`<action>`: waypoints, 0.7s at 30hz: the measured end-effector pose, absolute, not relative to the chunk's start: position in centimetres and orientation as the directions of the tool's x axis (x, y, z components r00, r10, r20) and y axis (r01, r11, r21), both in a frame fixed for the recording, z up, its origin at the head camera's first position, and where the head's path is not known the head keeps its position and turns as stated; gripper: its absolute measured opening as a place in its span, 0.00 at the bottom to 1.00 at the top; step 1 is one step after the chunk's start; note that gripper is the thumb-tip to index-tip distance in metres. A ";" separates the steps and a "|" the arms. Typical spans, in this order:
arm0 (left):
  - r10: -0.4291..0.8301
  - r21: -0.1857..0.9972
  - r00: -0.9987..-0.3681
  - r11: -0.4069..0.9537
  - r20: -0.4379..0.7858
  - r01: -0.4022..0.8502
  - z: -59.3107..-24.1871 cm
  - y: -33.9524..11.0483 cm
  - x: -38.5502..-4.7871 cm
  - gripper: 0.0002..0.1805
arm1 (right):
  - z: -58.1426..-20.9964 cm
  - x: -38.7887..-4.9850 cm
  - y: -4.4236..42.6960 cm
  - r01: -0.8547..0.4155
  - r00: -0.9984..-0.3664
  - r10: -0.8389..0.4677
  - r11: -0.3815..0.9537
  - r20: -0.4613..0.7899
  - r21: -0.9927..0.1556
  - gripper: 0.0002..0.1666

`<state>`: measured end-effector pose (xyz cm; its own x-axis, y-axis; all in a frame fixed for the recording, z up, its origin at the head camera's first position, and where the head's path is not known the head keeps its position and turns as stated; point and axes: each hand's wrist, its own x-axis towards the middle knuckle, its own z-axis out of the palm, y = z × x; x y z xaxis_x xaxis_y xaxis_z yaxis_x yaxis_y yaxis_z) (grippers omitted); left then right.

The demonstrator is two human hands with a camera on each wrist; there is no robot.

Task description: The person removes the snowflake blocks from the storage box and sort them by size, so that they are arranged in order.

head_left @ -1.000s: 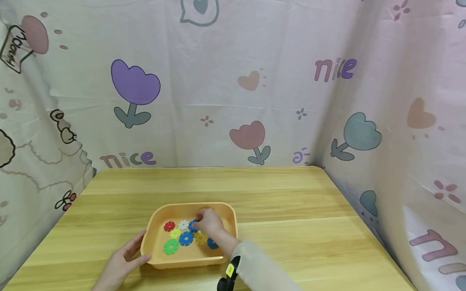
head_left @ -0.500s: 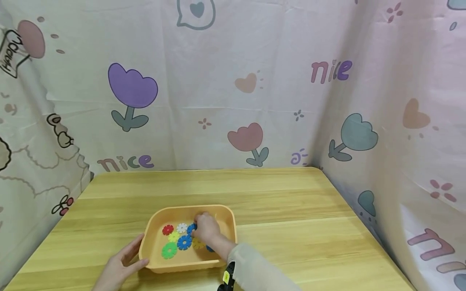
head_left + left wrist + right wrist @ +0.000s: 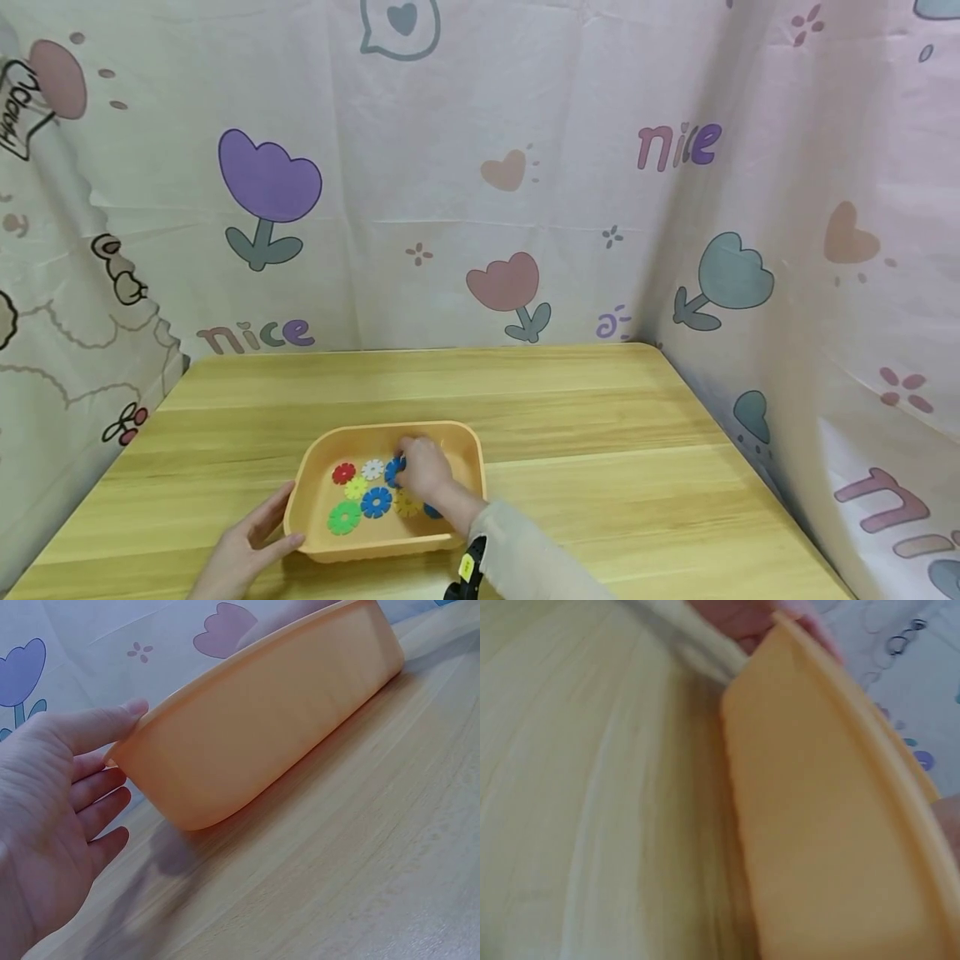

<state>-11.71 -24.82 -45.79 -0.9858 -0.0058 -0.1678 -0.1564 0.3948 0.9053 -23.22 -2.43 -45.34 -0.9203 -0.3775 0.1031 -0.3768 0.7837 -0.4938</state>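
Observation:
My left hand (image 3: pixel 243 546) holds the near-left corner of an orange tray (image 3: pixel 375 550). In the left wrist view its thumb (image 3: pixel 112 724) lies on the tray's rim, the other fingers curled at the outer side. Inside the tray, my right hand (image 3: pixel 431 475) has its fingers curled down at a blue flower-shaped piece (image 3: pixel 393 473), partly covered by the fingertips. Around it lie a white piece (image 3: pixel 372 469), a red one (image 3: pixel 343 473), a light yellow one (image 3: pixel 356 487), a green one (image 3: pixel 344 517), another blue one (image 3: pixel 377 502) and a darker yellow one (image 3: pixel 407 503).
The tray stands on a wooden table (image 3: pixel 600 483) near its front edge. One more blue piece (image 3: pixel 432 512) shows partly beneath the right wrist. A printed curtain (image 3: pixel 420 167) hangs behind the table and along both sides.
The head view has shifted slightly. Both hands keep their places at the tray, and the right fingers have stayed at the same blue piece, with only a small movement.

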 end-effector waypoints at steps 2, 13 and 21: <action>-0.005 0.905 -0.986 0.398 -0.165 -0.153 -45.8 -24.8 -11.7 0.42 | -45.1 -23.4 -2.1 -0.385 -0.913 -0.389 0.722 0.124 -0.574 0.12; -0.023 0.903 -0.984 0.392 -0.178 -0.173 -46.1 -24.9 -11.7 0.44 | -42.0 -24.3 1.7 -0.134 -0.936 -0.351 0.276 0.029 -0.952 0.12; -0.022 0.906 -0.982 0.383 -0.187 -0.181 -45.9 -24.7 -11.6 0.45 | -40.9 -25.6 7.2 -0.106 -0.960 -0.275 0.146 0.062 -0.984 0.16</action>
